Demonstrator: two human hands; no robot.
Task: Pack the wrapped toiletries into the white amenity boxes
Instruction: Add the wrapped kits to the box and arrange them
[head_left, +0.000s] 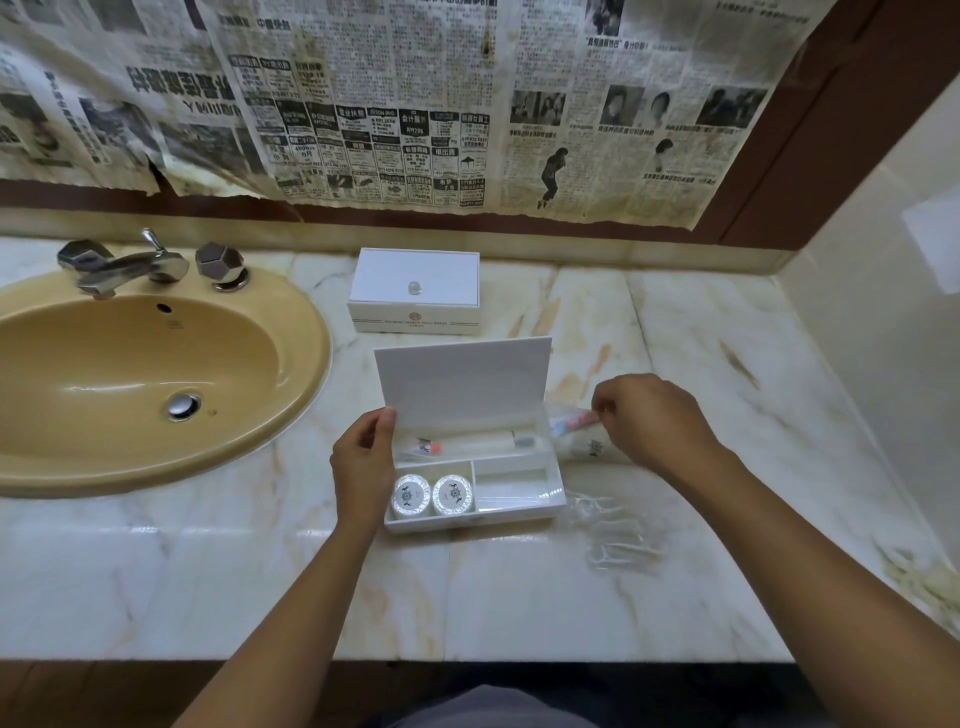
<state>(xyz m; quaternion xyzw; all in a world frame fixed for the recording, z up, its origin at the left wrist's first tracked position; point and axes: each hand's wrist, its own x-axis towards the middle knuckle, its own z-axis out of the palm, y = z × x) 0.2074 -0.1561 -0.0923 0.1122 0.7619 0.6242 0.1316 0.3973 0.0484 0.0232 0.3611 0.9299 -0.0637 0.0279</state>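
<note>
Two bare forearms reach in from the bottom edge over the marble tabletop. Between them sits an open white box, its lid standing upright at the back. The left hand is at the box's left side, thumb and fingers pinching the lower left corner of the lid. Inside, the long rear compartment holds a wrapped toothbrush kit lying lengthwise; the front left compartment holds two round wrapped soaps side by side, and what lies in the front right compartment is hard to make out.

The right hand hovers just beside the box's right end, fingers curled around the end of a second wrapped kit, which is blurred. Clear crinkled wrappers lie on the tabletop just right of the box's front corner.

Behind the open box stands a second white box, closed, with a small knob on its lid. A tan sink with a chrome tap fills the left side. Old newspaper covers the wall above.
</note>
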